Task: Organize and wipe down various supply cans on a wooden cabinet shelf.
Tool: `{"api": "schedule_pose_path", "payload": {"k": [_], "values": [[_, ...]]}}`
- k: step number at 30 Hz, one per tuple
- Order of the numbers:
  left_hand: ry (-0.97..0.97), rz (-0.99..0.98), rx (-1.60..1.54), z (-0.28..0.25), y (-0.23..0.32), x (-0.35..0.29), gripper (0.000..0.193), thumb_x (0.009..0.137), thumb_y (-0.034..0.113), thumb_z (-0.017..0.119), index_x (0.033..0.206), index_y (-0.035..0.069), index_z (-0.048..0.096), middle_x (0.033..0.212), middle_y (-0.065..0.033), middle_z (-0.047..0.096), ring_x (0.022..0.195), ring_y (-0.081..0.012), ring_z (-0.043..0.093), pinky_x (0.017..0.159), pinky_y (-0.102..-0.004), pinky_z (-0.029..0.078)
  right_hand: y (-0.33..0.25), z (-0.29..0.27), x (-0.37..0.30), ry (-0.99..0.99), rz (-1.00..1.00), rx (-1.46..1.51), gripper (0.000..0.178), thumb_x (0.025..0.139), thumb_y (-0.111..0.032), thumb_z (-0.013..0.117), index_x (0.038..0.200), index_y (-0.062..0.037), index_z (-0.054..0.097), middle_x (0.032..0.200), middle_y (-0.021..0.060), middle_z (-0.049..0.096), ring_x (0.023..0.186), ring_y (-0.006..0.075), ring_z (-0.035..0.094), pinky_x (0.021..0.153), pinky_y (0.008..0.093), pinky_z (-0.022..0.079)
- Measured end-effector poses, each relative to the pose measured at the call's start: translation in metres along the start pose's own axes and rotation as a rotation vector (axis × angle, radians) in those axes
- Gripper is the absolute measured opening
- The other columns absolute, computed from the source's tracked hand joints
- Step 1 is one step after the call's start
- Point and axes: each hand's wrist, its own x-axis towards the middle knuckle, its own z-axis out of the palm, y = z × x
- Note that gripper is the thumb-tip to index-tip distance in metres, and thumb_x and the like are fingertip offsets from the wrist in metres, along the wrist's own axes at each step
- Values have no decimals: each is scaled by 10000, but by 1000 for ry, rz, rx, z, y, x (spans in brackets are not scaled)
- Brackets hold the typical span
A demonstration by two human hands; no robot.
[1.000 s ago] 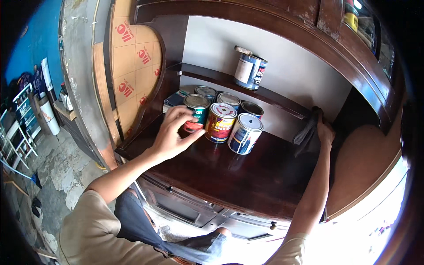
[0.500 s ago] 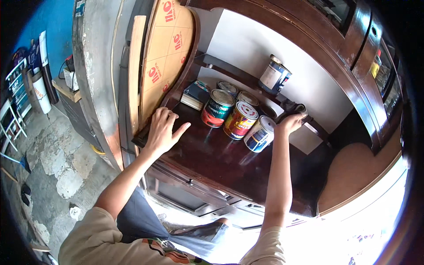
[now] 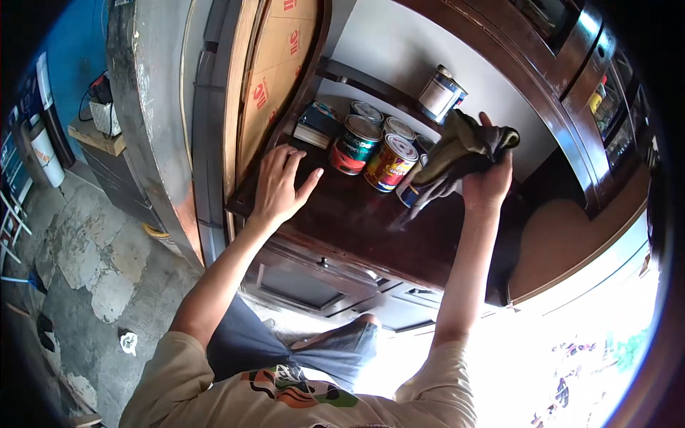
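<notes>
My right hand point(image 3: 487, 187) grips a dark, crumpled cloth point(image 3: 451, 157) and holds it up over the right side of the cabinet's dark wooden top point(image 3: 342, 225). The cloth hangs down to the left, in front of a blue-and-white can point(image 3: 409, 195), which it mostly hides. My left hand point(image 3: 280, 189) rests at the top's left end, fingers spread and holding nothing. Between my hands stand several cans, among them a dark green-and-red can point(image 3: 351, 146) and a yellow-and-red can point(image 3: 389, 165). Behind the left hand lies a small stack of book-like boxes point(image 3: 315, 127).
Another can point(image 3: 440, 96) stands on a narrow raised ledge point(image 3: 371, 84) at the back. A patterned board point(image 3: 275, 71) and a grey post point(image 3: 153, 128) rise on the left. Glass-fronted cabinet doors point(image 3: 614, 107) hang at the upper right. Cracked concrete floor point(image 3: 107, 264) lies lower left.
My right hand has lifted the dark cloth from the back of the top, bringing it nearer and in front of the blue-and-white can. My left hand stays at the left end.
</notes>
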Motion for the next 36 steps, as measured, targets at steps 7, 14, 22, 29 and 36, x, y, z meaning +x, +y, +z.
{"api": "schedule_pose_path", "payload": {"k": [7,14,22,29,36], "values": [[-250,-250,-1072,-23,86,5,521,989,280,738,1401,11,567,1349,-143,619,1182,-221,593,1032,-342,477,38,46,-62,-130,488,71,563,1114,-370,328,1440,30,552,1347,240,651,1220,339,641,1111,445,462],[-398,-357,-1223,-75,92,24,233,1014,199,701,1130,-1,733,928,-30,740,769,-40,624,689,-178,506,35,27,-94,-103,530,-48,527,1098,-344,384,1418,30,573,1324,221,675,1207,314,657,1086,416,483],[-605,-576,-1027,-103,113,56,227,987,204,687,1051,1,768,791,-37,729,588,-42,605,509,-182,456,68,-8,-126,-80,693,-72,388,1087,-216,482,1366,34,581,1293,201,673,1160,269,662,1030,402,516],[-873,-542,-900,-113,138,85,246,960,211,697,1053,-4,772,762,-39,728,589,-46,628,495,-177,436,95,3,-156,-42,437,-30,376,1038,-146,536,1366,26,593,1210,172,702,1044,229,681,926,343,550],[-1246,-132,-730,-111,164,82,249,924,236,774,989,-4,771,691,11,676,535,-50,549,506,-177,406,126,-35,-164,-184,856,-275,419,981,-5,615,1395,42,567,1259,240,688,1107,335,715,878,367,649]]}}
